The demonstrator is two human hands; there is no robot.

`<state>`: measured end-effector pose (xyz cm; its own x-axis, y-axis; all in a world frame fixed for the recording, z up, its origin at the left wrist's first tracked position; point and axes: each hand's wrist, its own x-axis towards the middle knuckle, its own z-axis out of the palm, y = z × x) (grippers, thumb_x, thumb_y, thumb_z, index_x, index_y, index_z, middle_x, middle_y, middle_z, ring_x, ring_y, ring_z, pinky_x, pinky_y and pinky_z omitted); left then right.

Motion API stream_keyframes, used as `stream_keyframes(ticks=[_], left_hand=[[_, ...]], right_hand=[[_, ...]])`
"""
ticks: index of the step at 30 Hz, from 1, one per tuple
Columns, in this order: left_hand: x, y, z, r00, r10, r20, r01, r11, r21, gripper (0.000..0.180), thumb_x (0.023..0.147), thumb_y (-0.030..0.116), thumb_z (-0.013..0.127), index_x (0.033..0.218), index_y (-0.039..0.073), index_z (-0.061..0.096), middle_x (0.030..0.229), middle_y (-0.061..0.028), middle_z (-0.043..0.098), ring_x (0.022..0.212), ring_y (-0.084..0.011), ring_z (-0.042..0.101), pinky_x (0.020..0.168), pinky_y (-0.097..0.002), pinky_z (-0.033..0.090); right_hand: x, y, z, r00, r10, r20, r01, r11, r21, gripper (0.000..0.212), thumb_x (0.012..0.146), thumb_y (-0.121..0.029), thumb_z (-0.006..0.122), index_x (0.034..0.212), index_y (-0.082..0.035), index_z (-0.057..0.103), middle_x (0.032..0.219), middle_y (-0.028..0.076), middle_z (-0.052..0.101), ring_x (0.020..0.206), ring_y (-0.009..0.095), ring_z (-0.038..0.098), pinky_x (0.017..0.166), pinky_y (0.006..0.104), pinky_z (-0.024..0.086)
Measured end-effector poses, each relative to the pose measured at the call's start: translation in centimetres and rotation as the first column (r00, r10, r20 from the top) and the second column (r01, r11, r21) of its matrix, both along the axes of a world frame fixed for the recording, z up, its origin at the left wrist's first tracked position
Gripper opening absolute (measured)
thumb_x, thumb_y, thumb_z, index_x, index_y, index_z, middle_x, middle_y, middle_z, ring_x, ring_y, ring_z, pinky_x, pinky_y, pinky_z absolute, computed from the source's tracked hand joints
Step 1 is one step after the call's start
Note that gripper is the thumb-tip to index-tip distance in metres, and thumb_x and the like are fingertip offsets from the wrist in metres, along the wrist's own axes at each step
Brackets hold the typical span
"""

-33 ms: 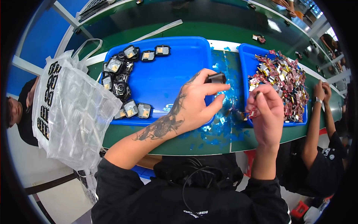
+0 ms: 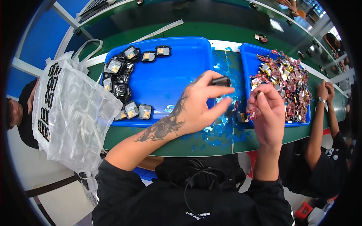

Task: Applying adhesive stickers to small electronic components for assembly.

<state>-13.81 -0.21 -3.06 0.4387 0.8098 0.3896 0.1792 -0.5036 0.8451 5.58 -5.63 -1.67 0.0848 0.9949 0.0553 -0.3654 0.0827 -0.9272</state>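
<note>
My left hand (image 2: 203,101), with a tattooed forearm, is over the right edge of the left blue tray. Its fingers hold a small black plastic housing (image 2: 220,81), while the thumb is blurred and apart from the index finger. To its right, my right hand (image 2: 268,116) pinches a small red circuit board (image 2: 254,112), mostly hidden by the fingers. A small boxy part (image 2: 242,117) on a thin wire hangs beside that board. Between thumb and index finger a small dark bit (image 2: 258,94) shows, too small to name.
The left blue tray (image 2: 169,45) holds several black housings (image 2: 121,90) along its left side. Red circuit boards (image 2: 288,86) are heaped in the right blue tray (image 2: 247,56). Blue film scraps (image 2: 222,126) litter the green table. Clear plastic packaging (image 2: 71,113) lies left; another person's hands (image 2: 325,92) are at right.
My left thumb has moved a little to the right. The boxy part hanging by my right hand has swung slightly left and down.
</note>
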Motion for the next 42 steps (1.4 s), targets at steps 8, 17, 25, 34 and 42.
stream_keyframes(ticks=[8,17,25,34,42], left_hand=[[1.0,-1.1,-0.3,0.977,-0.199,-0.083,0.203,0.978,0.05,0.032,0.069,0.014,0.084,0.098,0.005,0.073,0.104,-0.0098,0.06,0.096,-0.0241,0.063,0.08,-0.0327,0.052],[0.6,-1.2,0.1,0.978,-0.207,-0.015,0.204,0.974,-0.103,0.022,0.069,0.012,0.084,0.087,0.006,0.072,0.101,-0.0069,0.059,0.09,-0.0158,0.06,0.073,-0.0275,0.048],[0.6,-1.2,0.4,0.966,-0.255,0.043,0.258,0.939,-0.228,0.021,0.07,0.012,0.083,0.082,0.005,0.068,0.099,-0.0071,0.06,0.088,-0.0178,0.06,0.075,-0.0289,0.048],[0.9,-1.4,-0.1,0.973,-0.218,0.077,0.227,0.964,-0.14,0.02,0.071,0.009,0.081,0.083,0.004,0.066,0.096,-0.009,0.06,0.085,-0.022,0.062,0.074,-0.0312,0.051],[1.2,-1.8,0.2,0.993,-0.052,0.103,0.045,0.997,0.069,0.02,0.065,0.0,0.084,0.078,0.005,0.069,0.094,-0.0095,0.062,0.088,-0.0181,0.062,0.074,-0.0278,0.051]], right_hand=[[0.0,0.2,-0.1,0.976,0.029,-0.215,-0.044,0.997,-0.066,0.015,0.096,-0.013,0.059,0.104,-0.001,0.058,0.087,0.006,0.061,0.073,0.011,0.057,0.065,0.0243,0.048],[-0.3,0.4,-0.4,0.941,0.075,-0.33,-0.122,0.985,-0.124,0.013,0.096,-0.013,0.059,0.104,-0.003,0.057,0.088,0.005,0.061,0.071,0.009,0.056,0.062,0.0224,0.047],[0.2,0.4,-0.7,0.979,0.029,-0.2,-0.041,0.998,-0.053,0.014,0.096,-0.013,0.06,0.104,-0.002,0.059,0.088,0.005,0.062,0.071,0.009,0.056,0.061,0.0209,0.045],[-2.4,-0.1,-0.5,0.981,-0.16,0.109,0.156,0.987,0.045,0.009,0.102,-0.014,0.046,0.104,-0.005,0.046,0.083,0.008,0.06,0.056,0.007,0.052,0.053,0.0198,0.043],[-0.8,0.6,-0.6,0.93,-0.368,0.013,0.364,0.923,0.122,0.008,0.101,-0.013,0.048,0.105,-0.005,0.05,0.077,0.004,0.056,0.059,0.006,0.049,0.052,0.0217,0.042]])
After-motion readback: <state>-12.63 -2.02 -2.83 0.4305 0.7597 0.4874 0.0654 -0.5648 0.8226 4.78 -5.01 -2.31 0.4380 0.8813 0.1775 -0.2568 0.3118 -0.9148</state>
